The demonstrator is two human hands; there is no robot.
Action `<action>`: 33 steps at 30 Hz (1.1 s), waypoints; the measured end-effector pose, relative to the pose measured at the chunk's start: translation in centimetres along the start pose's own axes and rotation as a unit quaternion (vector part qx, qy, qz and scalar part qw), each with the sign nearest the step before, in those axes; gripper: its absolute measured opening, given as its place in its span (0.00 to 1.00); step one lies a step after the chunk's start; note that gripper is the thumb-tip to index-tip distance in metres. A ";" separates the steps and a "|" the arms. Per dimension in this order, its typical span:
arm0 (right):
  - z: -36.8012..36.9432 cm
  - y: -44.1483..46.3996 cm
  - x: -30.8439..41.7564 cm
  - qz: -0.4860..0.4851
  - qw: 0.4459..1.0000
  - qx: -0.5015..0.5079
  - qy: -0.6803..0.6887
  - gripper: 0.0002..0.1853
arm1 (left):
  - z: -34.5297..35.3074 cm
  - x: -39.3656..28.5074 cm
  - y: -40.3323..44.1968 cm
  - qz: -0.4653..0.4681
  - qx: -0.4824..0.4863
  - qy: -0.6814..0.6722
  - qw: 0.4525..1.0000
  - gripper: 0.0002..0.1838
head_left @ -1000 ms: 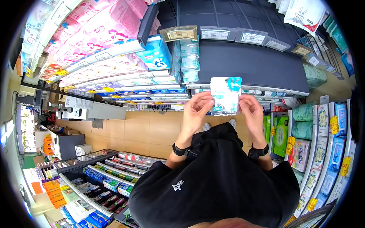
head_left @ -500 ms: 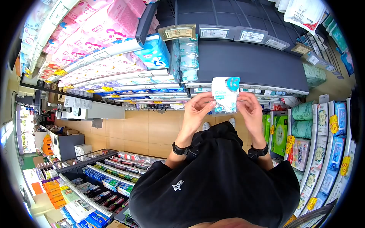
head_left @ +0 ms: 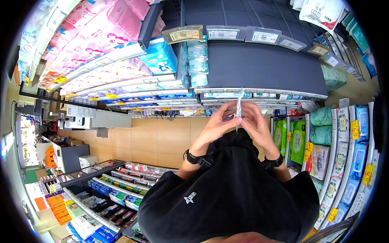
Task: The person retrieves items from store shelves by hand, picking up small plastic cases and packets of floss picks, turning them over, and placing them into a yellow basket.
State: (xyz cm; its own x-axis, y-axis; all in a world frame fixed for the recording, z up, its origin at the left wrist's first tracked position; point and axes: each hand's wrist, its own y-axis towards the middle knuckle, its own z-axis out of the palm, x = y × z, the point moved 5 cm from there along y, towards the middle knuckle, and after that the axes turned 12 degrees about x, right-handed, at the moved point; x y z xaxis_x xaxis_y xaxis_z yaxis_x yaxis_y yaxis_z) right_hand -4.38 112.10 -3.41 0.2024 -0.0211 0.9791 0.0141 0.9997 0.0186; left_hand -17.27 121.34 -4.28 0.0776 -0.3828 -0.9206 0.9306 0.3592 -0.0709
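Observation:
A small white and teal plastic packet (head_left: 239, 106) is held up in front of my chest, turned edge-on, so its printed face is hidden. From the left, my left hand (head_left: 221, 121) pinches it between thumb and fingers. My right hand (head_left: 254, 121) grips it from the other side, and the two thumbs nearly meet at its lower part. Beyond the hands is a dark shelf (head_left: 259, 65), with a column of similar teal and white packets (head_left: 198, 62) standing at its left end.
Pink packs (head_left: 109, 32) and a blue pack (head_left: 159, 56) fill shelves at the left. Price tags (head_left: 223, 33) line a rail above the dark shelf. Green packs (head_left: 298, 139) and wipes (head_left: 359, 162) stand on the right. A rack of boxed goods (head_left: 109, 198) is at lower left.
The packet has turned from facing me to edge-on. My hands have come closer together around it, the right one moving left and the left one moving right.

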 end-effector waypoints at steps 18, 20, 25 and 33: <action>-2.6 0.1 -0.3 -0.018 0.991 -0.133 0.024 0.18 | -2.4 -0.8 -1.0 0.031 -0.132 -0.022 0.991 0.21; -2.8 0.1 -0.2 -0.015 0.988 -0.145 0.046 0.17 | -2.3 -1.5 -1.2 0.041 -0.143 -0.018 0.989 0.19; -2.4 0.0 0.5 0.002 0.988 -0.144 0.060 0.17 | -2.6 -2.0 -1.7 0.047 -0.166 -0.022 0.985 0.17; -2.2 0.3 1.7 -0.022 0.988 -0.152 0.023 0.16 | -2.9 -2.4 -1.7 0.073 -0.154 0.001 0.985 0.13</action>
State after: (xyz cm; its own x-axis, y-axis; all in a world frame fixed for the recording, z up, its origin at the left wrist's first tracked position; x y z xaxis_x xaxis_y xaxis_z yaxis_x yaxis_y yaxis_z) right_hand -1.88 112.33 -2.17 0.2386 -0.0710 0.9685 0.3155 0.9489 -0.0082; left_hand -20.05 124.11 -3.03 0.2022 -0.3067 -0.9301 0.7563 0.6522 -0.0507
